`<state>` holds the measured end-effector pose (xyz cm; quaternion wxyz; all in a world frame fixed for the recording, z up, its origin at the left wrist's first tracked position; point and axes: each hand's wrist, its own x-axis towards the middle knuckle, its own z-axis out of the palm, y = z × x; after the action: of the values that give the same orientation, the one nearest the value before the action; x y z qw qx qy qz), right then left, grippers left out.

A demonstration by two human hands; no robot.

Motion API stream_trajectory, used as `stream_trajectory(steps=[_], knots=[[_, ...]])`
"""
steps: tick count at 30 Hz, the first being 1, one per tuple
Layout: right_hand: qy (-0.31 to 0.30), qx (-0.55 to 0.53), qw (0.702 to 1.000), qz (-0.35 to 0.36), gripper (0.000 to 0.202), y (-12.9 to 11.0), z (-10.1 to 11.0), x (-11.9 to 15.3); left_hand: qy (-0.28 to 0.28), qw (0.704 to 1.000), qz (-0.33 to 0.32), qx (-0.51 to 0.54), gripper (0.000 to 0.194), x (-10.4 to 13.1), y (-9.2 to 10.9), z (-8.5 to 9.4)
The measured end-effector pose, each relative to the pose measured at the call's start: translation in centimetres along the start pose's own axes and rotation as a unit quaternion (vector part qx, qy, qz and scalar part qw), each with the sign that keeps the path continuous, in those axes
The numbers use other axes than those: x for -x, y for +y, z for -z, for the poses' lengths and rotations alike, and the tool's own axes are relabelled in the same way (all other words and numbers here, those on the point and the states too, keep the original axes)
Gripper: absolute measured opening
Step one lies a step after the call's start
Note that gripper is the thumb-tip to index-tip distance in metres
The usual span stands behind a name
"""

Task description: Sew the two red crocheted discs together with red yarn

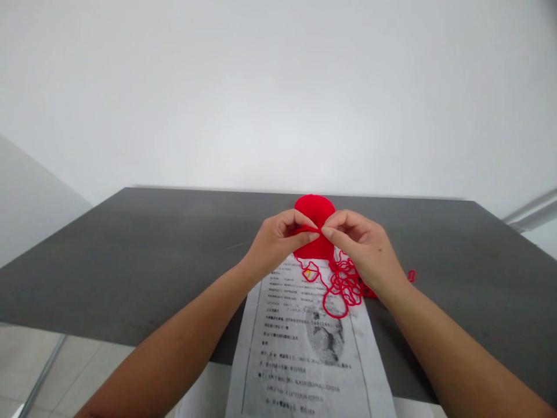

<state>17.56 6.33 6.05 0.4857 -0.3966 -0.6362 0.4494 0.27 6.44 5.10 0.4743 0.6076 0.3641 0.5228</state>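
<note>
A red knitted or crocheted piece (pixel 314 207) is held up over the dark table, its rounded top showing above my fingers. My left hand (pixel 287 235) pinches its fabric between thumb and index finger. From the right, my right hand (pixel 359 238) pinches at the same spot, thumb and index fingertips close to the left ones. Whether a needle or hook is between the fingertips is too small to tell. Loose red yarn (pixel 342 290) lies tangled below the hands, on a printed paper sheet (pixel 304 360). A small yellow item (pixel 308 273) shows among the yarn loops.
The dark grey table (pixel 152 261) extends to both sides, with a white wall (pixel 278 93) behind it. The paper hangs over the table's near edge. A short curl of red yarn (pixel 411 276) lies beside my right forearm.
</note>
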Motion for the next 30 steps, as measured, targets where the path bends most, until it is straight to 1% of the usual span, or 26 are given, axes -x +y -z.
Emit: stream_trajectory(steps=[5,10,12,17,23,27,30], knots=[[-0.009,-0.023,0.999,-0.022,0.017,0.01,0.06,0.00,-0.004,1.000,-0.014,-0.001,0.014,0.04,0.16,-0.01],[-0.016,-0.024,0.999,-0.030,0.017,-0.02,0.06,0.05,-0.007,1.000,-0.011,0.000,0.014,0.11,0.25,-0.08],[-0.010,-0.021,0.999,-0.026,0.016,-0.07,0.01,0.06,-0.004,1.000,-0.006,-0.002,0.014,0.12,0.26,-0.09],[0.002,0.001,1.000,0.014,0.013,-0.13,-0.10,0.00,0.005,1.000,0.000,-0.010,0.014,0.13,0.24,-0.10],[-0.008,-0.006,1.000,0.012,0.014,-0.11,-0.06,-0.06,0.011,1.000,-0.001,-0.018,0.009,0.11,0.06,-0.09],[-0.011,-0.006,1.000,0.004,0.015,0.01,0.00,-0.10,0.009,1.000,0.011,0.005,0.010,0.09,-0.04,-0.27],[-0.012,-0.019,1.000,-0.013,0.015,0.15,0.04,-0.10,0.003,0.998,0.036,0.044,0.015,0.06,-0.14,-0.41]])
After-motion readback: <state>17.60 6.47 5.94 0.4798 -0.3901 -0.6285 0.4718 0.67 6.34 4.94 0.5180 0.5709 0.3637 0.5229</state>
